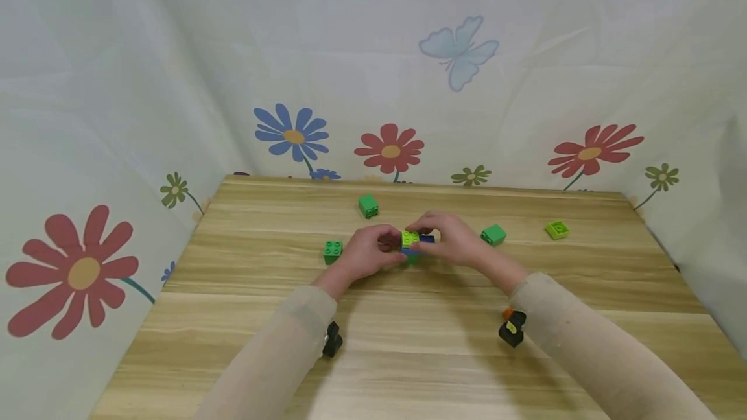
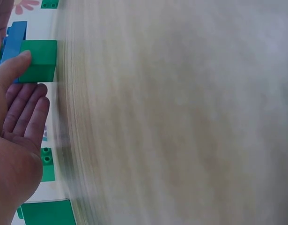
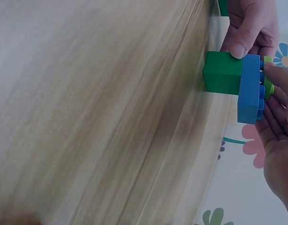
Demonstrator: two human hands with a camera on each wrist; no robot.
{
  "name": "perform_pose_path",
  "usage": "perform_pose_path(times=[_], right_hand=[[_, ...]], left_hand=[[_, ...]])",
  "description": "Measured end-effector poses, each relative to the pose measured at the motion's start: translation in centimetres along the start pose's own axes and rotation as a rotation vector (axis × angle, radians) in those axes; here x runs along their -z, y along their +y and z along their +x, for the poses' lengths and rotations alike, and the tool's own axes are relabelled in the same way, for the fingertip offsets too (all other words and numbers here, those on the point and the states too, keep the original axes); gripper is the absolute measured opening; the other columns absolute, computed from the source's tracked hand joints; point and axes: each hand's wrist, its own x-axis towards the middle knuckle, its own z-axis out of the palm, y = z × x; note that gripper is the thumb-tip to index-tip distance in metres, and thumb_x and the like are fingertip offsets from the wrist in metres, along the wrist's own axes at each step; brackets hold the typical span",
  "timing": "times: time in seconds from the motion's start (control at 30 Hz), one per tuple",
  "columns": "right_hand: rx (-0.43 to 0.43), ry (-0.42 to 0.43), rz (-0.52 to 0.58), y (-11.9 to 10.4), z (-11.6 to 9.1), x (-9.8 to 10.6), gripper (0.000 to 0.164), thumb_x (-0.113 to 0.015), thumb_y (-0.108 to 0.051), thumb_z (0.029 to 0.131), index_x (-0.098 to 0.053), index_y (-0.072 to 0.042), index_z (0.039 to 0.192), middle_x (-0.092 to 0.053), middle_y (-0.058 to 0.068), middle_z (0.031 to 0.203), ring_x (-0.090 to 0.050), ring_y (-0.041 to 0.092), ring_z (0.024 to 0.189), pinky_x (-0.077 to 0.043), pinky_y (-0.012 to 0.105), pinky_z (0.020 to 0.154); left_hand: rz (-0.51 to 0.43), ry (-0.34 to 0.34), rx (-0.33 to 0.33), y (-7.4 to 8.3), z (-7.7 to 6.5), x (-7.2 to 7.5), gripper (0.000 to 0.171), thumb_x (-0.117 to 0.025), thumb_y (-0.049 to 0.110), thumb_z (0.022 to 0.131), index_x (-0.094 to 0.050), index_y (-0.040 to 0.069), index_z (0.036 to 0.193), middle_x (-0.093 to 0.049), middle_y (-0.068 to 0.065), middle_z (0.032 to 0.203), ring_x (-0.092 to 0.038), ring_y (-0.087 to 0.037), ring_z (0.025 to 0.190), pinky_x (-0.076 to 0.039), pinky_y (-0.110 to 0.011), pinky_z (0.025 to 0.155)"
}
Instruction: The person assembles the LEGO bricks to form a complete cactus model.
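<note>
Three stacked bricks (image 3: 248, 91) in right grip (image 1: 456, 240)

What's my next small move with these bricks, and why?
Probably press the lime brick down with your right hand: the right wrist view shows blue brick studs beneath it, so it may not be seated, while your left hand holds the green block below.

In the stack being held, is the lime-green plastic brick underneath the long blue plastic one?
No, the lime-green plastic brick sits on top of the long blue plastic brick, with a green plastic block beneath.
</note>
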Motion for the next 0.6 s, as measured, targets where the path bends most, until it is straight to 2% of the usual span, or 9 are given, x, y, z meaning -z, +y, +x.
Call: perform_pose_path(times=[0.33, 0.6], right_hand=[[0.032, 0.032, -0.017, 0.07, -0.13, -0.1, 0.035, -0.084, -0.018, 0.095, -0.077, -0.007, 0.127, -0.075, 0.005, 0.114, -0.069, 0.025, 0.104, -0.059, 0.053, 0.092], [0.022, 0.025, -0.006, 0.01, 0.14, -0.14, 0.034, -0.086, -0.015, 0.092, -0.078, -0.005, 0.123, -0.074, 0.004, 0.111, -0.07, 0.028, 0.104, -0.06, 0.05, 0.093]], left_hand=[[0.002, 0.007, -0.014, 0.1, -0.08, 0.04, 0.032, -0.085, 0.016, 0.094, -0.073, 0.01, 0.124, -0.075, -0.004, 0.122, -0.072, -0.02, 0.116, -0.058, -0.035, 0.103], [-0.008, 0.009, -0.022, 0.06, -0.08, 0.07, 0.034, -0.085, 0.016, 0.094, -0.073, 0.009, 0.125, -0.075, -0.005, 0.122, -0.072, -0.021, 0.116, -0.059, -0.034, 0.102]])
